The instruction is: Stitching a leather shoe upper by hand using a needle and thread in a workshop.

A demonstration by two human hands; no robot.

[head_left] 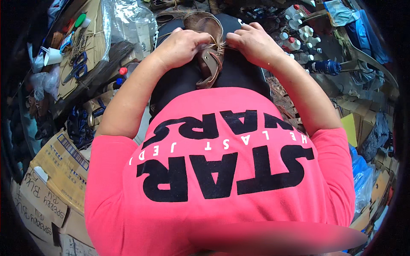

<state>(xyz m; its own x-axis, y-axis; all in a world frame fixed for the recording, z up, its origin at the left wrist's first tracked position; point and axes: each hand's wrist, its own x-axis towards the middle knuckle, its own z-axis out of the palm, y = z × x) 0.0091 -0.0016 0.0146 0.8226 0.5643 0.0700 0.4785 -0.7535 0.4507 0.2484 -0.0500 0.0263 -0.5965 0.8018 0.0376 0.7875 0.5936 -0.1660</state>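
A brown leather shoe upper [200,21] rests on my lap between my knees. Its lower flap, with small eyelets along it, hangs toward me. On its left side my left hand [188,46] is closed in a pinch, a thin cord running from the fingers to the leather. My right hand [255,43], level with it on the other side, is also closed in a pinch beside the leather's edge, with cord showing between fingers and shoe. The fingertips of both hands are partly hidden.
Blue-handled scissors [77,66] lie on cardboard to the left, near a white cup [52,56]. Many small white-capped bottles [299,30] crowd the far right. A cardboard box [60,164] stands at lower left, and a blue plastic bag [362,179] lies at right.
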